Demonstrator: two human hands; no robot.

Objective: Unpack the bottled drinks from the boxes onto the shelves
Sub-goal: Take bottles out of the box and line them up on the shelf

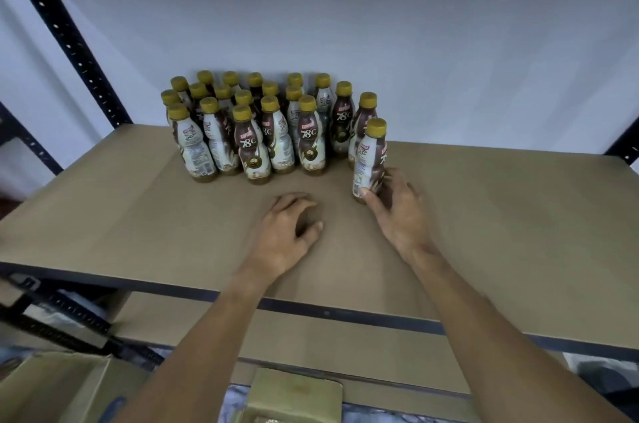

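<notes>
Bottle in right hand, upright on shelf

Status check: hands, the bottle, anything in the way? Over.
Right hand grips one upright bottle low down, standing on shelf. Left hand empty, fingers loosely curled on the board. Bottle cluster stands apart, back-left; nothing blocking.

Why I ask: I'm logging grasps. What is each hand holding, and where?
The right hand grips one bottle by its lower body, near the base. The left hand holds nothing, resting on the shelf.
</notes>
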